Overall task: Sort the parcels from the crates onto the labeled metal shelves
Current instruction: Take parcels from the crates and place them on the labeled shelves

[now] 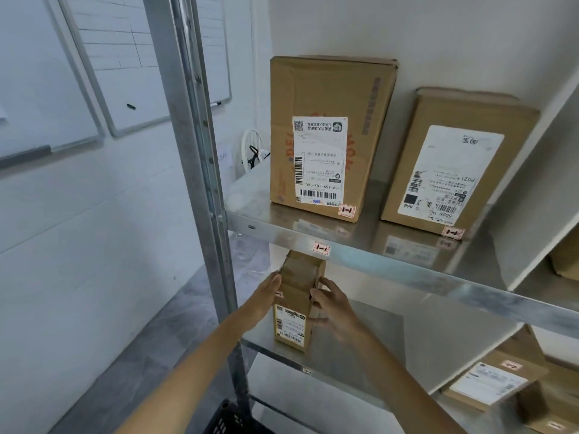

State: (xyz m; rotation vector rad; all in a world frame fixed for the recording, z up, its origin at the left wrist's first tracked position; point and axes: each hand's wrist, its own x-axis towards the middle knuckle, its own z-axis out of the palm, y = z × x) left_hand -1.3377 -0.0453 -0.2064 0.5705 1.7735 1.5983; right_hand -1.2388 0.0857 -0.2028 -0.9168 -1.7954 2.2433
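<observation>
A narrow parcel [297, 296] of brown corrugated cardboard stands upright at the front left corner of the middle shelf [391, 339], a smooth sheet of brushed metal. Its top is crossed with glossy tape and its front face carries a white shipping label with barcodes; the print is too small to read. A small pink sticker on its left edge is half covered.

The left hand [266, 296] lies flat against the parcel's left side with its fingers straight, so its grip is released and it only presses. The right hand [332, 308] curls its fingers round the parcel's right edge, a grip grasping the carton. The thumbs cannot be made out.

The upper shelf [407, 264] cuts off the top of the parcel's back. A pink tag [321, 248] marked 1-1 is stuck on its shiny front lip. On it stand a tall creased carton [326, 89] and, just beside it, a squatter carton [470, 114], both with upside-down white labels and pink corner stickers.

A galvanised steel post [200, 151] rises at the left. Below, a flat labelled carton [498, 380] lies blurred on the lowest shelf, and a black plastic crate [225, 418] is cut off by the bottom edge.
</observation>
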